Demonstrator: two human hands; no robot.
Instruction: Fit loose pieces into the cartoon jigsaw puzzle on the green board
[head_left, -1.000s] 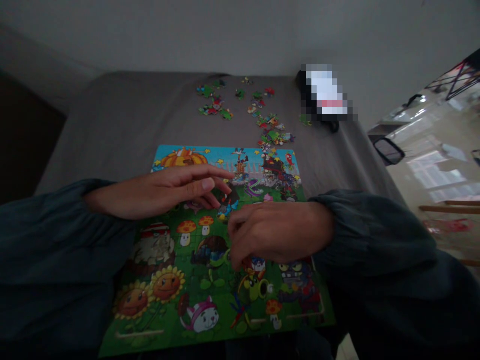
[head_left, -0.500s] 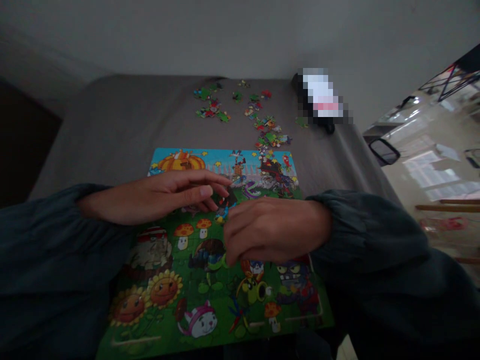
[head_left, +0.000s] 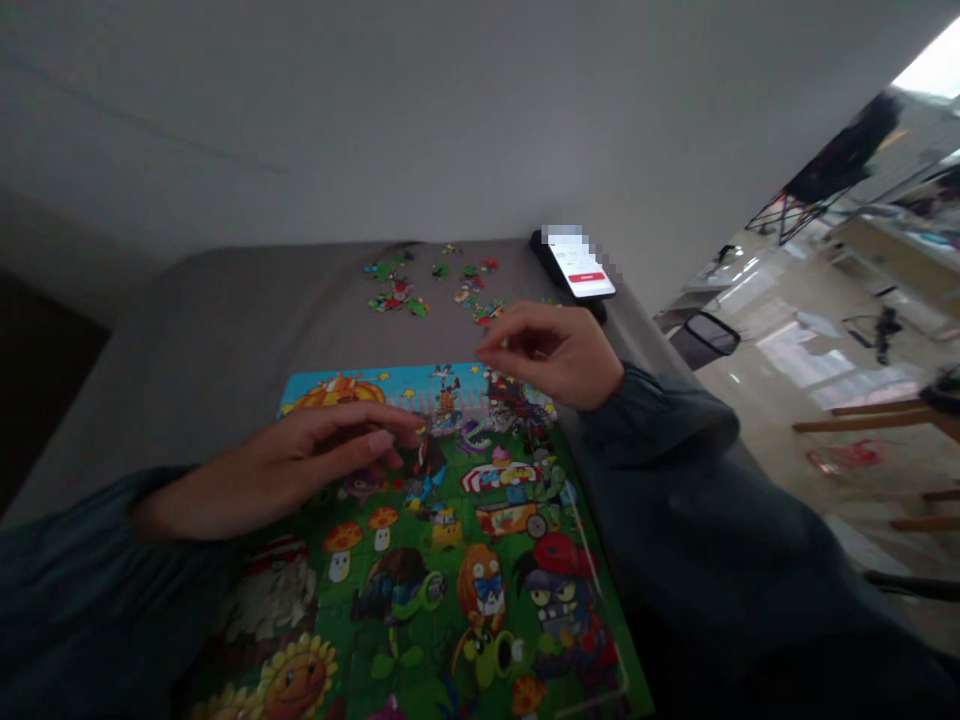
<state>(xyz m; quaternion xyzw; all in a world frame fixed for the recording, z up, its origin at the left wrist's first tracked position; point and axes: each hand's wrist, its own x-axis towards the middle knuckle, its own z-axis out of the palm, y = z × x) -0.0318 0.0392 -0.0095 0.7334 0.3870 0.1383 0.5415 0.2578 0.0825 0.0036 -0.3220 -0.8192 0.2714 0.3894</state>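
Note:
A cartoon jigsaw puzzle lies in front of me, its green and blue picture largely assembled. My left hand rests over its upper left part, fingers stretched out and holding nothing. Above the puzzle's upper right corner, my right hand is closed with thumb and fingertips pinched together. Whatever may be between those fingertips is too small or hidden to make out. Just beyond the right hand are loose puzzle pieces in a scattered group, some of them covered by that hand.
A phone with a lit screen leans on a dark stand at the back right of the grey cloth-covered table. Behind it rises a pale wall. To the right, a shiny floor and wooden furniture are visible.
My right hand has gone from the middle of the puzzle up to its far right corner, near the loose pieces. The left hand stays over the puzzle's left part. The view has tilted upward.

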